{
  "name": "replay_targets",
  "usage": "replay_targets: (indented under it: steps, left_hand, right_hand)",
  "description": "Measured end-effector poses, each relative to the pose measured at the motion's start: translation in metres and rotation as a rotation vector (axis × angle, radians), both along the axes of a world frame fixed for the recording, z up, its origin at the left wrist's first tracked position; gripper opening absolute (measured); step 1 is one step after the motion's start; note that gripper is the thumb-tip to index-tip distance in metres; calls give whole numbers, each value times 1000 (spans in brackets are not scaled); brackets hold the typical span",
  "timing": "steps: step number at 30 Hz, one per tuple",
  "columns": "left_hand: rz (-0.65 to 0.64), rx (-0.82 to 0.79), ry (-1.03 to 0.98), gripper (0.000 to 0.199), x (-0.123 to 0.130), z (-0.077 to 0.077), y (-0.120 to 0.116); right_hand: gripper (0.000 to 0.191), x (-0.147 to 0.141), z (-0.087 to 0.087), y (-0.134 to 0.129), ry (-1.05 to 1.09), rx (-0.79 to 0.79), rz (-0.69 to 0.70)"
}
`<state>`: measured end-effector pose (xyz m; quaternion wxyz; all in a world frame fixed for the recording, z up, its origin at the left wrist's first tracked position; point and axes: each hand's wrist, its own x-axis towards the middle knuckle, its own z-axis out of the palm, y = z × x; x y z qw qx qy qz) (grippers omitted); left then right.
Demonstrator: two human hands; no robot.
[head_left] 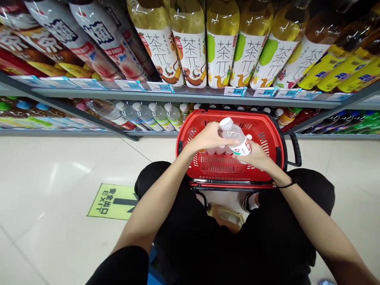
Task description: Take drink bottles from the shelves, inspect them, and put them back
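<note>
A clear plastic bottle [235,133] with a white cap and a white, red and green label is tilted above the red shopping basket [204,174], its cap toward the upper left. My left hand [208,138] closes on its upper part, thumb across the front and the other fingers partly hidden behind. Around the lower, labelled end, my right hand [257,156] is closed. Several small bottles [219,151] lie inside the basket beneath my hands, partly covered by them.
A shelf [196,94] carries large tea bottles [222,55] with price tags. More drinks [158,114] stand low behind the basket. The basket's black handle [295,152] sticks out right. A yellow-green exit sign [111,202] is on the floor. My knees flank the basket.
</note>
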<state>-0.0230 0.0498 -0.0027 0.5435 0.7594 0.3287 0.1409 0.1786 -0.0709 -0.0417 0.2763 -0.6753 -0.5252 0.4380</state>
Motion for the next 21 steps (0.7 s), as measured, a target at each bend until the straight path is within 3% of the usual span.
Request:
replay_targets:
  steps: [5,9,11,13,17,21]
  left_hand:
    - [29,50,4,39,9,-14,-2]
    - [-60,361,335,42,25,-32,-15]
    - [-140,515,565,51,35,-51,-23]
    - [-231,571,701,54,43,-74,-31]
    - [-390,537,812,52,50,-124,-41]
    - [-496,486,928,58,45,-162,-46]
  right_hand:
    - [72,6,13,6,-420,-144,133]
    - [71,30,17,8,-682,-331,299]
    - [65,45,17,9,-773,-451,312]
    - [61,58,19,8,-803,-522,302]
    - [55,72,24,10,-753,-522,298]
    - [50,74,30,15,-683,-469,307]
